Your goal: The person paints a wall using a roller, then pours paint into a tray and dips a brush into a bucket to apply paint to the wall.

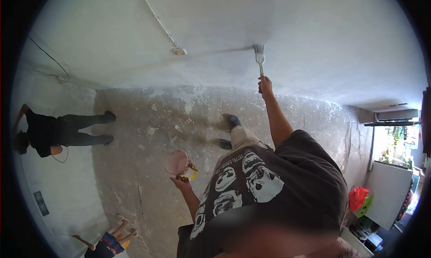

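Observation:
My right hand point(266, 86) is closed round the handle of a paintbrush point(260, 55), whose bristles touch the pale wall point(224, 15). Lower down, my left hand point(182, 183) holds a paint bucket point(178, 163) from beneath and the side. The bucket is pinkish inside, with a yellow label, and its open top tilts toward the camera. A faint darker line runs along the wall to the left of the bristles.
A white conduit leads to a wall box point(179, 51). Two other people, one in dark clothes point(67, 128) and one in blue shorts point(112, 243), stand at the left. The concrete floor point(134, 168) is speckled. Red bag point(358, 198) and white panel point(389, 190) are at right.

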A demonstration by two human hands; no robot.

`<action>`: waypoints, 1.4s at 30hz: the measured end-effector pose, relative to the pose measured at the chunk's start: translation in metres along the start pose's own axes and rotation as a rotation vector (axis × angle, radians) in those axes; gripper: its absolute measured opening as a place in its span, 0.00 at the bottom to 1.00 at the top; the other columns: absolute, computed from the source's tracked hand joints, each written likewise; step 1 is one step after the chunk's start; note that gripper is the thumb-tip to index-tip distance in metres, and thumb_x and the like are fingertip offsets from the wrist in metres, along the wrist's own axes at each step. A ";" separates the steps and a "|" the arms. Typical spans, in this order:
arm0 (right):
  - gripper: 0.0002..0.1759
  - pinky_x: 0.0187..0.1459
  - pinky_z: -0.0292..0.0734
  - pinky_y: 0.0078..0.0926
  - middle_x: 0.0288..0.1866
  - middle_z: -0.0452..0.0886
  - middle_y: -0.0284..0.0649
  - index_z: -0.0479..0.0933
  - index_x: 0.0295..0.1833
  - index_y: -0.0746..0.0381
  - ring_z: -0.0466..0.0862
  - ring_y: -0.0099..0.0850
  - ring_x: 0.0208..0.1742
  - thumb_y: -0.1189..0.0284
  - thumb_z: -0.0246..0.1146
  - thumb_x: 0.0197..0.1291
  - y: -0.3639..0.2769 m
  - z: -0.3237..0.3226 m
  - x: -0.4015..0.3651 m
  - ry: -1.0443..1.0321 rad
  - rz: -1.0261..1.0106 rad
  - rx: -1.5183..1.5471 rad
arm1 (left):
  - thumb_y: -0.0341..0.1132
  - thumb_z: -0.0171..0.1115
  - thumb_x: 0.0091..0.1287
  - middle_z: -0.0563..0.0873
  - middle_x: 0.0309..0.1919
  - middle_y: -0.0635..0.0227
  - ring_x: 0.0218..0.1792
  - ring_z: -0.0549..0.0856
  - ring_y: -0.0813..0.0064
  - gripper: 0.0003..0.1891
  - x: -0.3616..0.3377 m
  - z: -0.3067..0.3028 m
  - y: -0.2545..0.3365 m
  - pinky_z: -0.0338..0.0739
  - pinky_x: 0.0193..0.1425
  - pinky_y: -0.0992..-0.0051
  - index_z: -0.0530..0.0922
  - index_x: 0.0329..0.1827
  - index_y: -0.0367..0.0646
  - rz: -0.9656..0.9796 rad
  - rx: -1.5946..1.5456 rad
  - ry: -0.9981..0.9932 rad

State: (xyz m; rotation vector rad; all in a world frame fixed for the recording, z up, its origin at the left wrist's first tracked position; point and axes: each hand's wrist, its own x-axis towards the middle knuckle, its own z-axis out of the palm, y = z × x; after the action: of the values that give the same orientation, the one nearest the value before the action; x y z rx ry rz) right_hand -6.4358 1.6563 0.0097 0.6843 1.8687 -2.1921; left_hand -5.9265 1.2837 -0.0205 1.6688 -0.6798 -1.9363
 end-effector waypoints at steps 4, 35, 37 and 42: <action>0.18 0.10 0.46 0.20 0.15 0.60 0.27 0.71 0.38 0.61 0.55 0.18 0.10 0.55 0.54 0.69 0.038 -0.003 0.018 0.056 0.207 -0.097 | 0.65 0.36 0.71 0.71 0.17 0.75 0.15 0.64 0.82 0.33 0.001 0.005 0.006 0.58 0.19 0.79 0.74 0.35 0.42 -0.017 -0.001 -0.016; 0.17 0.11 0.46 0.19 0.15 0.57 0.25 0.68 0.38 0.60 0.54 0.17 0.10 0.56 0.50 0.71 0.023 0.042 0.013 0.002 0.161 0.123 | 0.62 0.37 0.73 0.71 0.21 0.73 0.17 0.61 0.83 0.34 -0.008 0.036 -0.007 0.57 0.20 0.80 0.76 0.42 0.34 -0.010 0.006 0.029; 0.18 0.11 0.48 0.19 0.15 0.59 0.26 0.68 0.39 0.61 0.56 0.16 0.11 0.57 0.50 0.71 -0.013 0.060 -0.011 -0.046 0.058 0.163 | 0.62 0.37 0.72 0.71 0.20 0.73 0.17 0.61 0.83 0.34 -0.004 0.038 -0.007 0.57 0.20 0.80 0.75 0.41 0.35 -0.023 0.009 0.049; 0.18 0.12 0.51 0.16 0.16 0.61 0.25 0.68 0.40 0.61 0.58 0.13 0.12 0.57 0.48 0.73 -0.088 0.092 -0.088 -0.179 -0.199 0.241 | 0.63 0.38 0.72 0.69 0.18 0.74 0.16 0.61 0.83 0.33 -0.001 0.036 -0.011 0.58 0.19 0.79 0.75 0.38 0.36 -0.008 -0.010 0.073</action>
State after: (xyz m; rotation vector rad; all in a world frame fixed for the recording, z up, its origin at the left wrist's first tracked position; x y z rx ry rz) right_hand -6.4169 1.5708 0.1368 0.3347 1.6653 -2.5373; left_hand -5.9624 1.2949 -0.0220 1.7293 -0.6351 -1.8706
